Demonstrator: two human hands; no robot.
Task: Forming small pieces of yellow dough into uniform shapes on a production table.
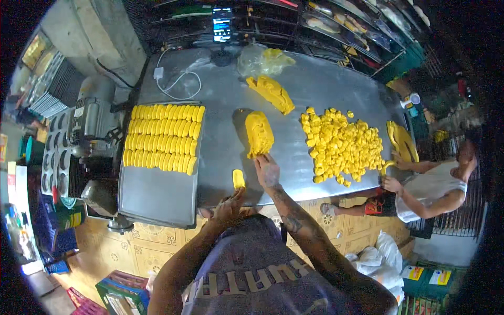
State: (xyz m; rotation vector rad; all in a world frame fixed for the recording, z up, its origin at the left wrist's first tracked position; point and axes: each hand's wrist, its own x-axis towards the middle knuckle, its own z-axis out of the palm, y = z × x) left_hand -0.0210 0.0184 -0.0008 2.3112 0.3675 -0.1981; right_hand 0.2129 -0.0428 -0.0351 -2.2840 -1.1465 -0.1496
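Observation:
My right hand (269, 172) reaches to the near end of a tall yellow dough mound (260, 131), its fingertips pressed together into the crumbly edge. Close to the table's front edge, my left hand (230, 206) has its fingers on the lower end of a small flat yellow dough strip (238, 177), which points away from me. To the left, a metal tray (157, 191) carries several rows of finger-shaped yellow dough rolls (163, 127). Beyond the mound lies a long, folded yellow dough slab (271, 94).
Many loose dough chunks (344, 147) cover the table's right side. Across them, a co-worker in a white top (433, 191) handles yellow dough beside another slab (403, 142). At the back stand a lit phone (222, 26), a white cable (184, 79) and a plastic bag (257, 60). A machine (97, 113) stands left.

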